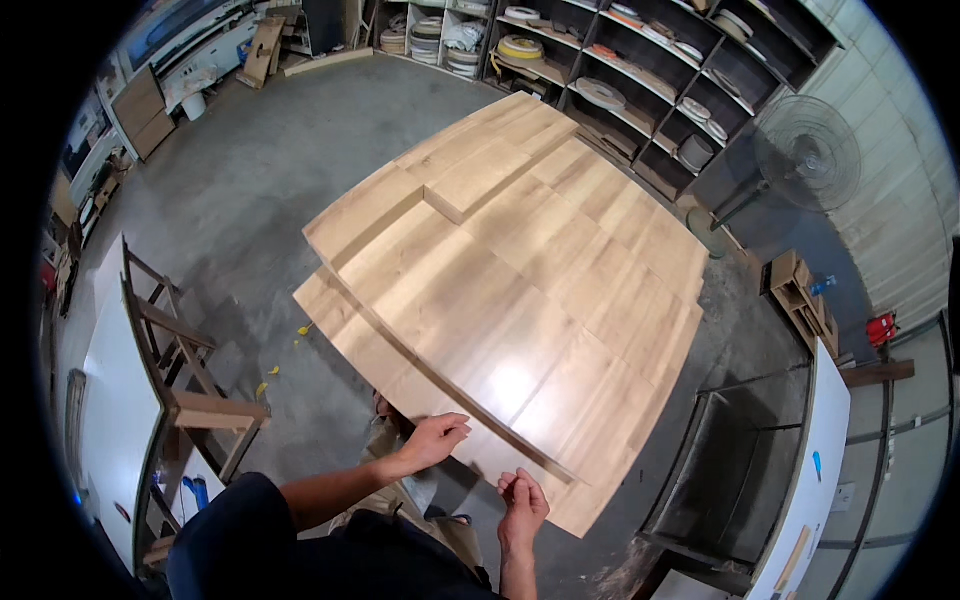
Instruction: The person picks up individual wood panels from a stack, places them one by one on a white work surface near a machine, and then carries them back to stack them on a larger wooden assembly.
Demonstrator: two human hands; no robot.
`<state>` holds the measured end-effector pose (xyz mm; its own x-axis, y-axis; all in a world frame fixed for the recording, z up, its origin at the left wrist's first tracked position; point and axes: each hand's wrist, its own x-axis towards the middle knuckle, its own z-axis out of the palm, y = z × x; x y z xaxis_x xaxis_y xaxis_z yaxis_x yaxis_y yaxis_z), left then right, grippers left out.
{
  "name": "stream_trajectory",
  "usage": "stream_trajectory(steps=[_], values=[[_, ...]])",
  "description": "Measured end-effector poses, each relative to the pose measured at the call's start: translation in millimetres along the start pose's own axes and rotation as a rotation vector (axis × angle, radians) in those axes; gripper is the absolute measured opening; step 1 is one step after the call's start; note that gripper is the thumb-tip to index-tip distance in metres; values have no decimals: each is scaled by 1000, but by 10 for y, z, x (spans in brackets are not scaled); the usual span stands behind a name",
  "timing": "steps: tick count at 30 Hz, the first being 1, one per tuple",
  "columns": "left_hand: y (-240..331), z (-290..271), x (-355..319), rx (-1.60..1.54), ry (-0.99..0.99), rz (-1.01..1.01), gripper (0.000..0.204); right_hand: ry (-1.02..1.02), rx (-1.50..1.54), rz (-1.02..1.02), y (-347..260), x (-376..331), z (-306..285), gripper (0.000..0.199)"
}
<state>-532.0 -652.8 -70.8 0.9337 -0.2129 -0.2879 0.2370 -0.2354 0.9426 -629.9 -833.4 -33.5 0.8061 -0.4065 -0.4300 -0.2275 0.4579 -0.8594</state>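
Note:
A large stack of light wood-grain boards (585,255) fills the middle, its layers offset in steps. A long raised edge runs across it toward my right hand. My left hand (435,442) is at the near edge of the lowest board (400,370), its fingers bent and drawn together. To its right, my right hand (522,505) sits just off the near corner with fingers curled against the thumb. Whatever either hand holds, if anything, is too small or hidden to make out. I cannot tell whether either hand touches the board.
On the left stands a white-topped table (120,400) with wooden legs. A second white-topped bench (815,450) is on the right, bearing a blue cutter (817,465). Shelves (640,75) with coiled edging rolls line the back, near a standing fan (808,152). Yellow scraps (262,388) dot the floor.

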Motion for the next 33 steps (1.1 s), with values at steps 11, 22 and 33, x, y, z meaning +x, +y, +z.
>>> stream_trajectory(steps=[11,22,33], values=[[161,2679,-1165,143,-831,24,26,814,164,-253,-581,-1750,-3571,27],[-41,4592,-1159,297,-1165,-220,21,1050,318,-307,-996,-1982,-5083,27],[1199,6918,-327,134,-1129,-255,23,1090,272,-303,-1981,-1286,-6641,25]])
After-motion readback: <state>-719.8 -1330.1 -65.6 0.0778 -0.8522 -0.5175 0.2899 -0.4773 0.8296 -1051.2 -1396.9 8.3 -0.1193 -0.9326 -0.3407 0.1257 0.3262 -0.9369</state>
